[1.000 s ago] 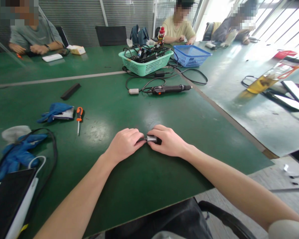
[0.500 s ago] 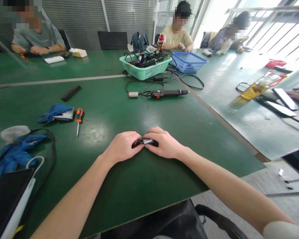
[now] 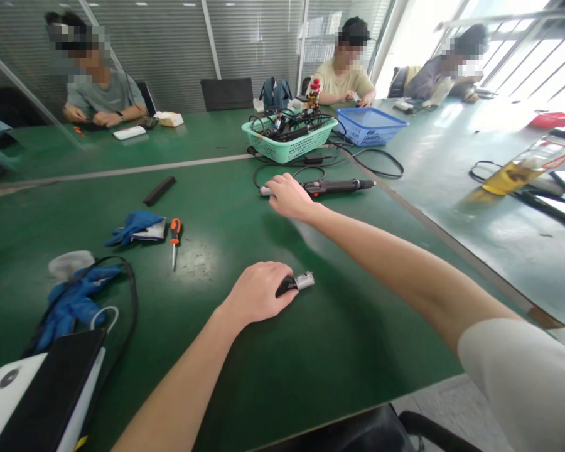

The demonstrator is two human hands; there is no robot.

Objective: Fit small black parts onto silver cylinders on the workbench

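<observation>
My left hand (image 3: 260, 292) rests on the green table (image 3: 273, 351), fingers closed round a small black and silver cylindrical part (image 3: 297, 282) that sticks out to the right. My right hand (image 3: 288, 196) is stretched forward, fingers curled over the near end of a black electric screwdriver (image 3: 339, 186) lying on the table with its cable; whether the hand grips the tool is unclear.
A green basket (image 3: 289, 141) of tools and cables and a blue basket (image 3: 368, 124) stand beyond. An orange-handled screwdriver (image 3: 174, 233), blue gloves (image 3: 134, 227), a black bar (image 3: 159, 190) and a black and white device (image 3: 42, 402) lie left. Three people sit at the far side.
My right hand let go of the small part and reached forward to the electric screwdriver. My left hand kept the part. The view lifted a little.
</observation>
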